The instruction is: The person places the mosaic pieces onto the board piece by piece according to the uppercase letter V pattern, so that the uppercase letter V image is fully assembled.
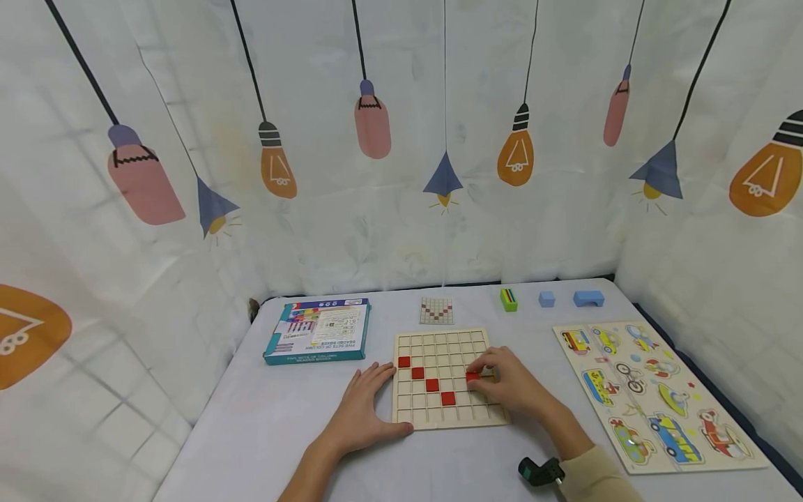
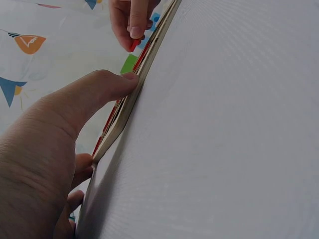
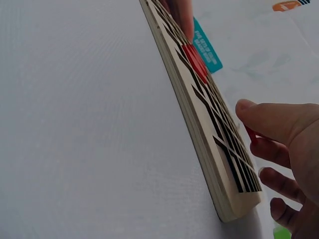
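Note:
A wooden grid board [image 1: 442, 423] lies on the white table with red square tiles in several of its cells, stepping down from the left toward the lower middle. Thumb and fingers of my right hand [image 1: 511, 385] pinch a red tile [image 1: 472, 376] over the right half of the grid. The right wrist view shows that tile [image 3: 250, 134] edge-on between thumb and index finger, largely covered. My left hand [image 1: 359, 413] steadies the board's left side, fingers spread, with the thumb [image 2: 130, 79] touching its near edge.
Behind the board lies a small pattern card [image 1: 436, 311]. A teal-edged boxed set [image 1: 320, 330] is at back left. A green block [image 1: 509, 300], blue cube [image 1: 546, 299] and blue arch block [image 1: 588, 298] line the back. On the right lies a vehicle picture puzzle [image 1: 652, 397].

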`<state>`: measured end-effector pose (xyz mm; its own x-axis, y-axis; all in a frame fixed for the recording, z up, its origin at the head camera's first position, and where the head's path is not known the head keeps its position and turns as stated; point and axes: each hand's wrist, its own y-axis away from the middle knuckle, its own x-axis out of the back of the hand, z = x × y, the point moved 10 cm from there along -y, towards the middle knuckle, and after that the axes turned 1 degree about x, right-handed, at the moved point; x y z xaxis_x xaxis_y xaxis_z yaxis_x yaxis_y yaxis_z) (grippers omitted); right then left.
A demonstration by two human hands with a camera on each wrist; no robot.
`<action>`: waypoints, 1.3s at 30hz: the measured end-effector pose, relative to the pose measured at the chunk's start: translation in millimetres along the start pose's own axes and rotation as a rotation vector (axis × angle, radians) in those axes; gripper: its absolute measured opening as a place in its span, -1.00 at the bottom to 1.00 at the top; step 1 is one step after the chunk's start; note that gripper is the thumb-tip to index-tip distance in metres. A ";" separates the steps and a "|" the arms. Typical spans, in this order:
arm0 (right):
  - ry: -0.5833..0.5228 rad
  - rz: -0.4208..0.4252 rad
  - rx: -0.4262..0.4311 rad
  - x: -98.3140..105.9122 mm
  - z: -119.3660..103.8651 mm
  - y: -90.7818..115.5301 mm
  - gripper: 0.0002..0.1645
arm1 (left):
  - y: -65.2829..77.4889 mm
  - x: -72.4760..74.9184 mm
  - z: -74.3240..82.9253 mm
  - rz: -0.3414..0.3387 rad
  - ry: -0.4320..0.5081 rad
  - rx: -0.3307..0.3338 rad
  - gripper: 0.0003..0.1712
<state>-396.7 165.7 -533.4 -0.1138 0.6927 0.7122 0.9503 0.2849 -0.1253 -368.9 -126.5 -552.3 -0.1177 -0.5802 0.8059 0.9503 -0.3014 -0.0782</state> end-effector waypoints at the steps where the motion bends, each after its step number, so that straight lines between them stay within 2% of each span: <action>1: -0.002 -0.003 0.001 -1.9 -0.2 -0.5 -0.78 | -0.1 -0.1 0.0 0.000 0.000 -0.002 0.38; 19: 0.017 -0.037 0.009 -22.8 -8.1 -4.9 -0.76 | -0.2 -0.2 0.3 -0.004 -0.005 0.006 0.37; 27: 0.033 -0.021 0.024 -23.8 -8.0 -5.5 -0.71 | -0.2 -0.8 -0.1 -0.013 -0.008 0.011 0.38; 34: 0.014 -0.031 0.006 -23.3 -7.0 -4.8 -0.73 | -0.5 -0.4 0.5 -0.012 0.000 0.012 0.38; 39: -0.001 -0.034 -0.018 -16.0 -5.7 -0.5 -0.77 | -0.8 -1.3 0.5 -0.013 0.002 0.007 0.38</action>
<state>-393.7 150.7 -540.7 -0.1463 0.6833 0.7153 0.9510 0.2963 -0.0886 -369.4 -125.2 -553.0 -0.1303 -0.5781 0.8055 0.9507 -0.3035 -0.0641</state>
